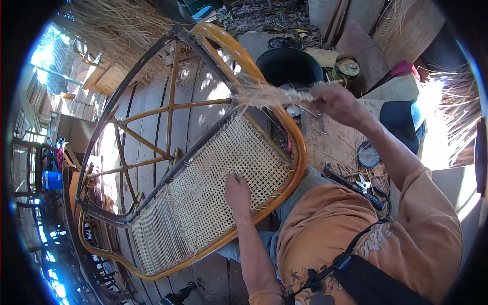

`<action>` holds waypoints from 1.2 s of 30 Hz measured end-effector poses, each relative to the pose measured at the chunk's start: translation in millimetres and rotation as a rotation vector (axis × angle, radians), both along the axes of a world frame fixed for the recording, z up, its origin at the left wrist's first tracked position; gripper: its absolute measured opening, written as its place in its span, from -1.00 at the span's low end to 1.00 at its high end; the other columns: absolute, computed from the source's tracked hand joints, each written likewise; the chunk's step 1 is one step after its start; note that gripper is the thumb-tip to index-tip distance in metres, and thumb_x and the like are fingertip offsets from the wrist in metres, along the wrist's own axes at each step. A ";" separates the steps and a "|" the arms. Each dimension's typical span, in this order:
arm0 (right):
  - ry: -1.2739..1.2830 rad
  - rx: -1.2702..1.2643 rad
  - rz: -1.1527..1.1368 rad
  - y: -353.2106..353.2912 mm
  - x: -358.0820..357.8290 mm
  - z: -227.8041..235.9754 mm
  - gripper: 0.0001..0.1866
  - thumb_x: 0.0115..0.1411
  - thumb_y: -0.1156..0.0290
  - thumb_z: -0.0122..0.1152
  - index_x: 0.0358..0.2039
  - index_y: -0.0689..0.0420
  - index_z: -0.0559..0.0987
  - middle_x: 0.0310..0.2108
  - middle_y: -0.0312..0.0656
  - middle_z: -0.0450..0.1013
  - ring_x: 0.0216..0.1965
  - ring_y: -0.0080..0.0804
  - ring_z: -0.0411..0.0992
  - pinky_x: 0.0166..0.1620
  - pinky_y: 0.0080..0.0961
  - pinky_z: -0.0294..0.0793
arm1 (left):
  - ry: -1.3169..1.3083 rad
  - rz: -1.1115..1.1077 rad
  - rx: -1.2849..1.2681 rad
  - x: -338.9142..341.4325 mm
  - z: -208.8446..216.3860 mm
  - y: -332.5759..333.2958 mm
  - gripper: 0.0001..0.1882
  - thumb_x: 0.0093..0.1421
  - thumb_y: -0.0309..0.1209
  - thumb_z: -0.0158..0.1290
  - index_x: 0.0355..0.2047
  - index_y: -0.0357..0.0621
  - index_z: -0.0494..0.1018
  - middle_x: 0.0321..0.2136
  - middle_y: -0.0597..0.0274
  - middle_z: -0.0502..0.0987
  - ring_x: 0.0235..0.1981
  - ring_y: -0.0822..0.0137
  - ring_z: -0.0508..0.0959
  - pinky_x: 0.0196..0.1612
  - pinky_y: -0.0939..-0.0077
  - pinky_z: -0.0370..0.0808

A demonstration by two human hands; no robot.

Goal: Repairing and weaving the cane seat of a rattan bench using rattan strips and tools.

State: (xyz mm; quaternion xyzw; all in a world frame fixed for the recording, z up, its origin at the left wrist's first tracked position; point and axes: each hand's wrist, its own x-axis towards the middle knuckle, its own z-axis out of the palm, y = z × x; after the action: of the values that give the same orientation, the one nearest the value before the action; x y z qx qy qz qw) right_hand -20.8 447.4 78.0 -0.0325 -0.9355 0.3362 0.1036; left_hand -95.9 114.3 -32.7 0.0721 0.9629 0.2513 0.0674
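A rattan chair frame (300,147) leans across my lap, with woven cane webbing (203,188) stretched inside it. Toward its lower left end the webbing has only parallel cane strands (160,231), without the open lattice. My left hand (237,197) is closed and rests against the webbing. A small greyish tip shows at its fingers, too small to name. Raised above the chair's right edge, my right hand (339,104) grips a bundle of pale fibre strands (272,95). The bundle's frayed end points left, over the top of the webbing.
A dark bucket (290,66) stands beyond the bundle, with a tin can (346,66) to its right. Pruning shears (364,184) lie by my right side among cane scraps. Loose fibre (112,30) is heaped at the upper left. A blue container (52,180) sits far left.
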 end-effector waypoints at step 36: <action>0.303 0.243 0.147 22.3 -222.2 93.0 -0.56 0.13 0.21 0.13 -0.07 0.25 0.41 -0.26 -0.02 0.44 -0.21 -0.18 0.42 -0.08 -0.33 0.36 | -0.925 0.201 0.761 120.9 -5.0 1.7 -0.78 0.17 -0.28 0.03 -0.33 -0.20 0.44 -0.64 0.48 0.33 -0.72 0.64 0.25 -0.65 0.74 0.18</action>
State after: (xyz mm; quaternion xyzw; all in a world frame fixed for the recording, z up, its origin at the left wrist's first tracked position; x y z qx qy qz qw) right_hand -242.9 469.6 171.0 0.0995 -0.9427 0.2287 0.2216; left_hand 25.0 116.0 -37.7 -0.1167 0.6784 0.5883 0.4243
